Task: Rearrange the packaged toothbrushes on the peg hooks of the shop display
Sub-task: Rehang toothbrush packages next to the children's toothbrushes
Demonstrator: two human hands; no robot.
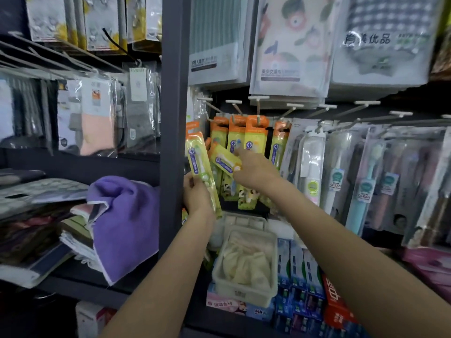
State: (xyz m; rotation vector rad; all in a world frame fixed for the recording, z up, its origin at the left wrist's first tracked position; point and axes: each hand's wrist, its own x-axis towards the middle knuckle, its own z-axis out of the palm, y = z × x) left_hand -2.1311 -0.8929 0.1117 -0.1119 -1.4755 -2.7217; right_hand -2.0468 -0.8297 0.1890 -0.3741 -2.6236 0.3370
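Orange-and-yellow toothbrush packs [253, 140] hang on white peg hooks [258, 98] in the middle of the display. My left hand [196, 193] grips the lower end of one such pack [199, 162], held upright just left of the hanging row. My right hand [253, 167] holds another yellow pack [223, 159], tilted, in front of the hanging ones. Larger clear packs with white and teal toothbrushes [366, 181] hang on the hooks to the right.
A dark upright post [172, 118] splits the display. Folded cloths, one purple [127, 223], lie on the left shelf. Below the hooks stand a clear plastic bin [244, 289] and toothpaste boxes [300, 264]. Bagged towels [292, 45] hang above.
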